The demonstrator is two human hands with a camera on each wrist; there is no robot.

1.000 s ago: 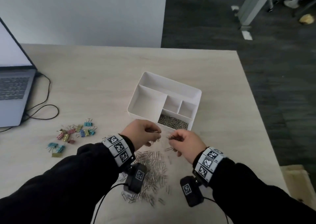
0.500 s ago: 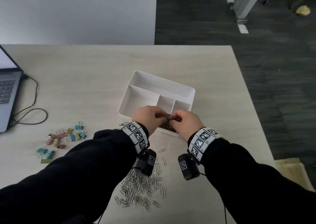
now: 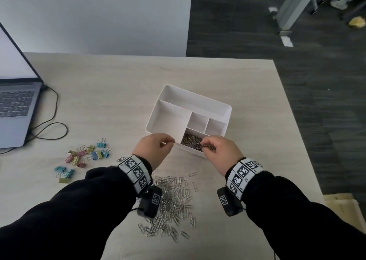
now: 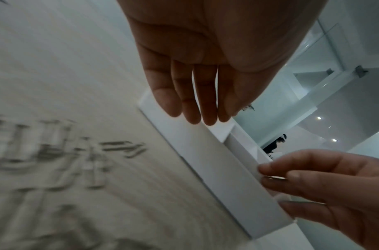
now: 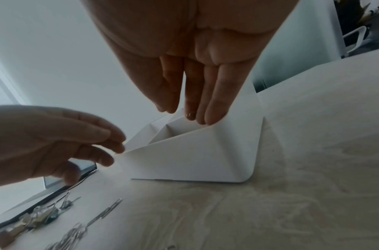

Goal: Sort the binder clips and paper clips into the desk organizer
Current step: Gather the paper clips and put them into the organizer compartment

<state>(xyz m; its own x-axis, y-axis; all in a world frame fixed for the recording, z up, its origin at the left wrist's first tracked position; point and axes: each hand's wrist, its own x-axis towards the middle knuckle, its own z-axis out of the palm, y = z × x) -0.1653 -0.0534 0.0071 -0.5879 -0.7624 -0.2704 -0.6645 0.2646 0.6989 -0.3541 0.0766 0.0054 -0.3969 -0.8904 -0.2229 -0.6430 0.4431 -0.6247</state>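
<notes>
both hands were close together over the box half a second ago; now they have moved apart. left hand [image 3: 156, 148] hangs by the near edge of the desk organizer [image 3: 227, 109], fingers loose and holding nothing. right hand [image 3: 219, 150] is over the near right pocket, pinching some paper clips [image 3: 208, 147]. more paper clips lie in a pile [image 3: 172, 200] at 6 o'clock from the box. binder clips [image 3: 87, 154] sit at 9 o'clock.

An office: a laptop [image 3: 17, 109] on a pale desk [image 3: 118, 93], grey carpet [image 3: 297, 61] beyond.
</notes>
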